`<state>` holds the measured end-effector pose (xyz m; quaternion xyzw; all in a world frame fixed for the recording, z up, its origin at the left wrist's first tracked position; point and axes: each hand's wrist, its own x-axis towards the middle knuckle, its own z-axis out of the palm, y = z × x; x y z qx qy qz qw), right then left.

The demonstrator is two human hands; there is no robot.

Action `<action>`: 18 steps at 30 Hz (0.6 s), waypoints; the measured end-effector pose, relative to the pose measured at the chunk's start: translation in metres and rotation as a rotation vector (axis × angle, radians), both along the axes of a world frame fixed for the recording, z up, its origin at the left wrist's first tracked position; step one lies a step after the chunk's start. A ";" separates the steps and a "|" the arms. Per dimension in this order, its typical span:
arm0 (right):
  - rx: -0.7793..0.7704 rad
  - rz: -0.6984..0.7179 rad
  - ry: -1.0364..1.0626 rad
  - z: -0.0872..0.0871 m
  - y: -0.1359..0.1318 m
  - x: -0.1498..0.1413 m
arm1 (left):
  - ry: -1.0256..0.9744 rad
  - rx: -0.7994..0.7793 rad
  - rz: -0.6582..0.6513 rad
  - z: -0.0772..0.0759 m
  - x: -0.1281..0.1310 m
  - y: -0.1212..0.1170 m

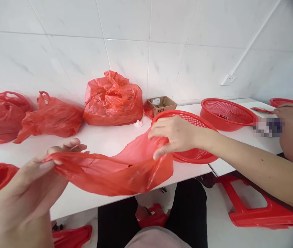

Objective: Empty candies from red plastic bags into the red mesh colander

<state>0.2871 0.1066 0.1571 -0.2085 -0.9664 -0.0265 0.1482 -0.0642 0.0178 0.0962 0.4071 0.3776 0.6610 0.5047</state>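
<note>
A thin red plastic bag [110, 172] stretches across the front of the white table [95, 144]. My left hand [35, 186] pinches one end of it between thumb and index finger, the other fingers curling behind. At the bag's right end is my right hand [172, 134], its thumb and fingers apart, over or against the plastic. Whether those fingers touch the bag is hard to tell. Just behind that hand stands a red mesh basket [187, 115], partly covered by the forearm and the bag.
Full red bags [112, 100] line the tiled wall, beside an open cardboard box [162, 105]. A second red basket [229, 115] holds a small item. At far right are another person's hands [292, 120]. A red stool [262, 210] stands below the table.
</note>
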 end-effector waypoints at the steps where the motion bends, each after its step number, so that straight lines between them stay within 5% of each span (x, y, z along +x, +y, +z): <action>1: -0.044 0.003 -0.092 -0.004 0.000 0.004 | -0.020 -0.024 0.013 0.003 0.002 0.002; 5: -0.175 -0.154 -0.243 -0.016 0.000 0.021 | -0.098 0.038 0.053 0.006 0.007 0.008; 10: -0.397 -0.239 0.210 -0.005 0.004 0.028 | -0.130 0.189 -0.024 0.006 0.014 0.012; 14: -0.355 -0.222 0.475 0.008 0.014 0.024 | -0.081 0.265 -0.071 0.010 0.025 0.017; 18: -0.152 -0.384 0.305 0.026 0.026 0.016 | 0.079 0.265 -0.210 0.011 0.036 0.029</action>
